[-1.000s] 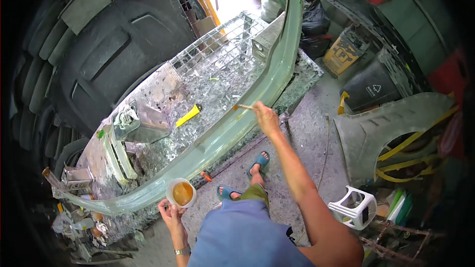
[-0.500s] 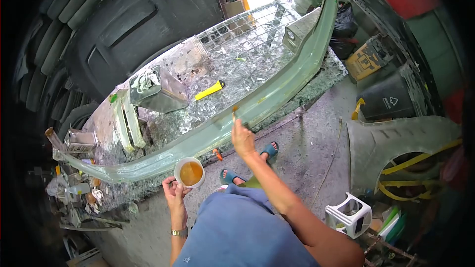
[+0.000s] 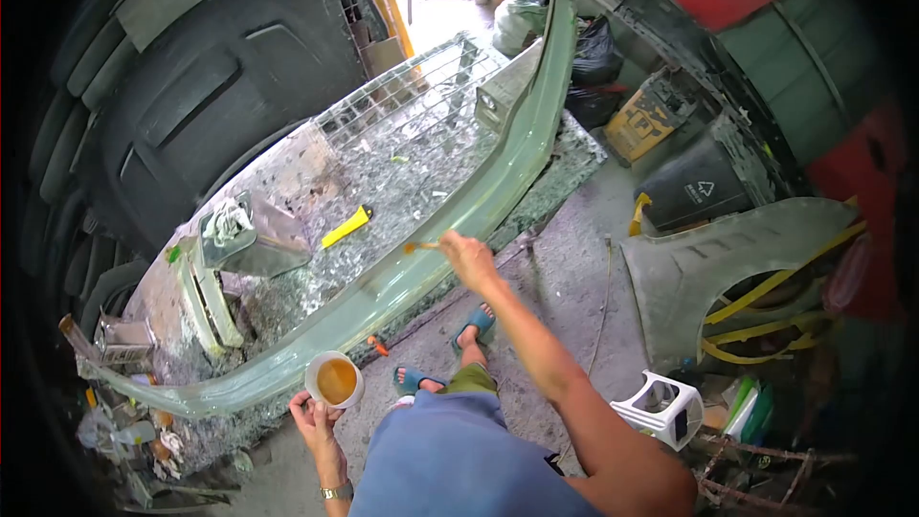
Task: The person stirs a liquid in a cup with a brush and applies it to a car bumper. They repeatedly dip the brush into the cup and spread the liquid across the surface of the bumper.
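My left hand point(image 3: 314, 421) holds a white cup point(image 3: 335, 380) with amber liquid in it, close to the front edge of the long curved pale green part point(image 3: 383, 278). Between the fingers of my right hand point(image 3: 466, 258) is a small brush point(image 3: 421, 247), its amber-stained tip at the surface of the green part. That part runs along the near side of a stained worktable point(image 3: 392, 172). A yellow-handled tool point(image 3: 347, 227) lies on the table behind it.
A metal container point(image 3: 254, 235) with a crumpled cloth stands on the table's left. An orange object point(image 3: 377, 346) is at the near edge. On the floor at right are a grey fender point(image 3: 689, 268), a white stool point(image 3: 661, 409) and a black bin point(image 3: 694, 182).
The view has shifted, so the table and green part appear lower and further left. The brush in my right hand now lies more sideways, pointing left along the green part.
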